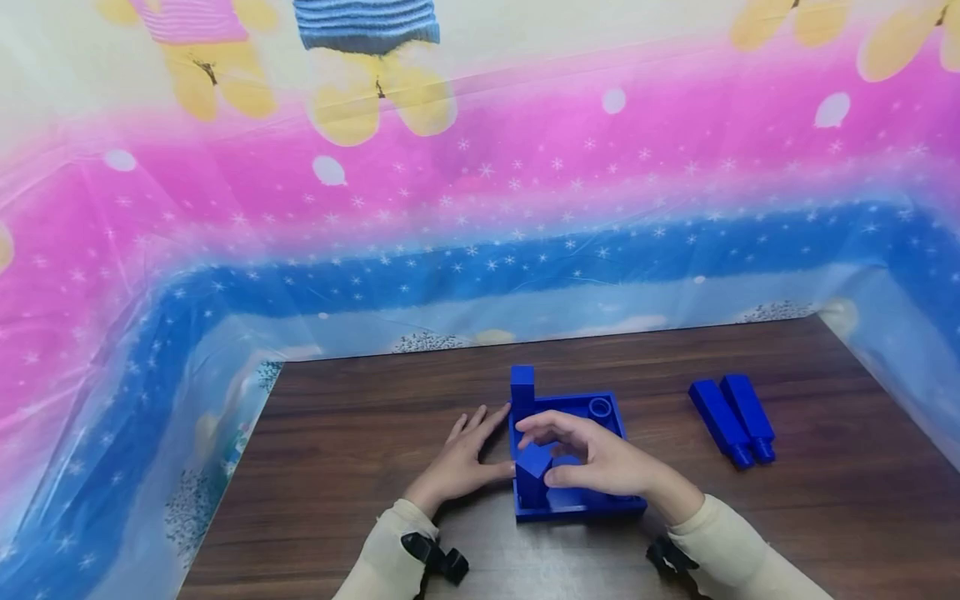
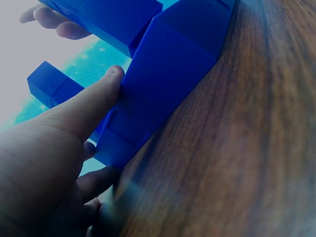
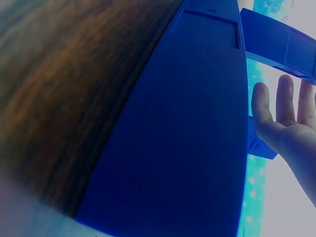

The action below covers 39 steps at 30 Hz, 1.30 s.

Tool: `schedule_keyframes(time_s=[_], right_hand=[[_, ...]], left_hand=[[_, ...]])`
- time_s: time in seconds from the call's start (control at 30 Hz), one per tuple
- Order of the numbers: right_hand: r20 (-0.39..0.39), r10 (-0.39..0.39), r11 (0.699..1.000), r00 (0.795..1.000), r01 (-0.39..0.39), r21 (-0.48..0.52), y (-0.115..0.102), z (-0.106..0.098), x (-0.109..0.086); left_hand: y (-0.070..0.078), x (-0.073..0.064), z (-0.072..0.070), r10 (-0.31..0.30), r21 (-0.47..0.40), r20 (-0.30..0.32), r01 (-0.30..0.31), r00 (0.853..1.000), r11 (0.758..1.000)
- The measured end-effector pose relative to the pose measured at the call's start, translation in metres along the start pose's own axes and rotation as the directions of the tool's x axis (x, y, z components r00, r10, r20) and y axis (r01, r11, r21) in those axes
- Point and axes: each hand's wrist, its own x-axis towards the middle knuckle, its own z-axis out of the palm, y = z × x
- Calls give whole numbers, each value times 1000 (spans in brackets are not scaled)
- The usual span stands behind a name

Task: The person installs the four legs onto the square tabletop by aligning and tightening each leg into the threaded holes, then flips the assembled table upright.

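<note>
A shallow blue square tray [image 1: 581,510] with a raised rim lies on the tabletop. One blue square post [image 1: 522,382] stands at its far left corner, another blue post [image 1: 531,487] at its near left corner. My left hand [image 1: 463,461] spreads along the tray's left side; in the left wrist view its thumb [image 2: 101,96] presses against the tray's outer wall. Over the tray, my right hand [image 1: 600,454] has its loosely bent fingers around the near post. The right wrist view shows a gap between those fingertips and the post [image 3: 279,42].
Two loose blue posts [image 1: 731,421] with narrower stepped ends lie side by side on the wooden table [image 1: 825,467] to the right. A round socket [image 1: 599,407] sits in the tray's far right corner. A printed cloth [image 1: 525,208] hangs behind the table.
</note>
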Motion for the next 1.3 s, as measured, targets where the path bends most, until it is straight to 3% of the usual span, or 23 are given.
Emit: schedule_keyframes(time_s=[0.4,0.9,1.3], right_hand=[[9,9,1000,1000,-9,-2,0,2,-1],[-1,1,1000,1000,-1,-16,-1,2,1],[-14,19,999,1000,-20,-42,-2,5,0]], left_hand=[[-2,-1,4,-26,9,1,26,1000,1000],[-1,1,0,14,9,1,-14,1000,1000],[0,-1,0,-7,15,-6,7,1000,1000]])
